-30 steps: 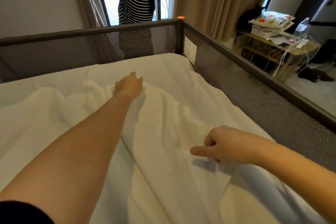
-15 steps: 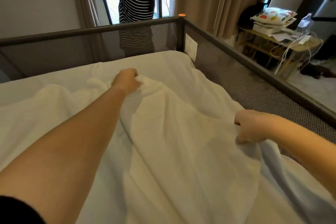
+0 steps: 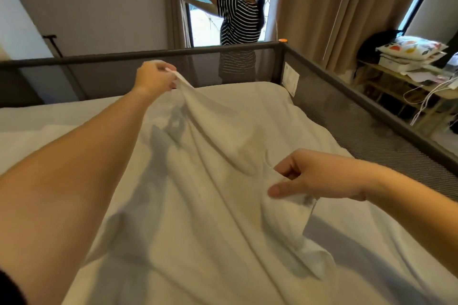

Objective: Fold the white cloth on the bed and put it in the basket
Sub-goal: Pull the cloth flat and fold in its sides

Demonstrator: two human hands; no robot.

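The white cloth (image 3: pixel 213 181) is spread over the bed and partly lifted off it. My left hand (image 3: pixel 155 78) pinches its far corner and holds it up above the mattress, near the far rail. My right hand (image 3: pixel 314 176) grips the cloth's near right edge between thumb and fingers, raised a little, with a flap hanging below it. The cloth sags in folds between the two hands. No basket is in view.
The bed (image 3: pixel 260 96) has a white sheet and a dark mesh rail (image 3: pixel 371 111) along the far and right sides. A person in a striped shirt (image 3: pixel 239 20) stands at the window beyond the rail. A shelf with cushions (image 3: pixel 411 51) stands at the right.
Both hands closed on the cloth and raised it; my left hand lifted the far corner up off the bed, and my right hand pulled the near edge up and right.
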